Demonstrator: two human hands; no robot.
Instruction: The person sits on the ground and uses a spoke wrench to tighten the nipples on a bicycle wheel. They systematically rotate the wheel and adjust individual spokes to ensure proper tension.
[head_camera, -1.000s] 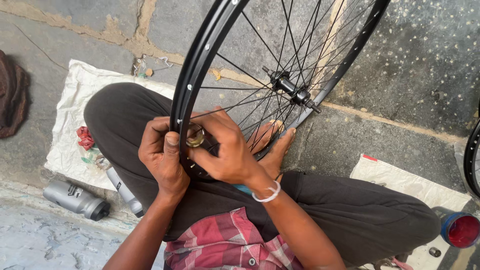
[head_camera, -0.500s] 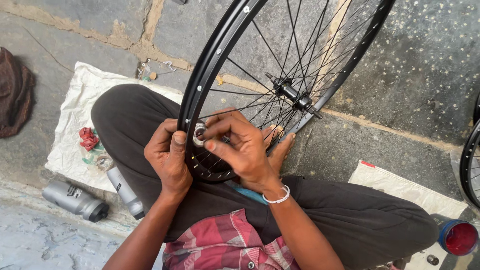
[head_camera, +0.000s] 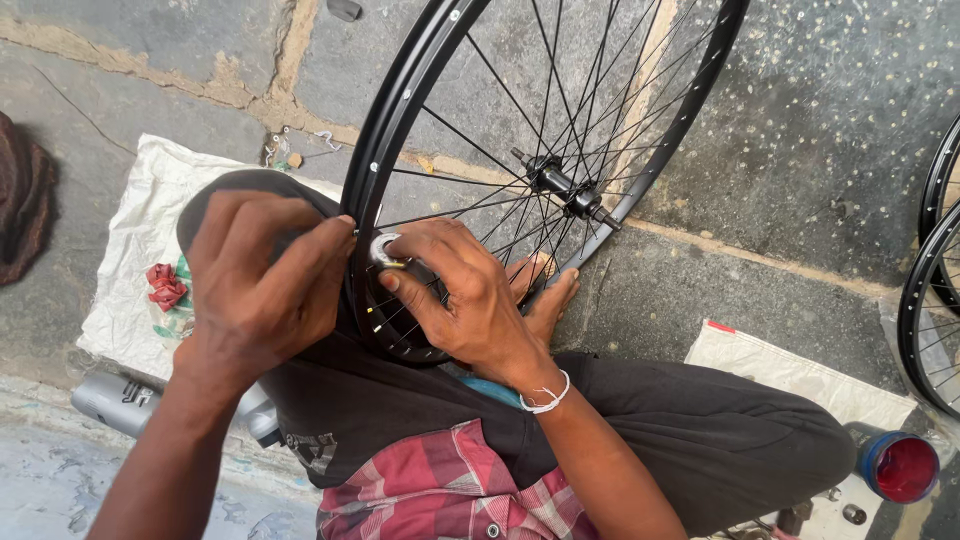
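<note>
Stone floor, spoke tool between fingers

The black spoked bicycle wheel rim runs off the top edge; its lower arc is hidden behind the left hand and right hand. The small round silver tool is mostly covered by the right hand's fingers; its kind cannot be told. The grey metal canister is partly hidden by the left forearm. A second black wheel and the dark brown cloth are cut by the frame edges.
</note>
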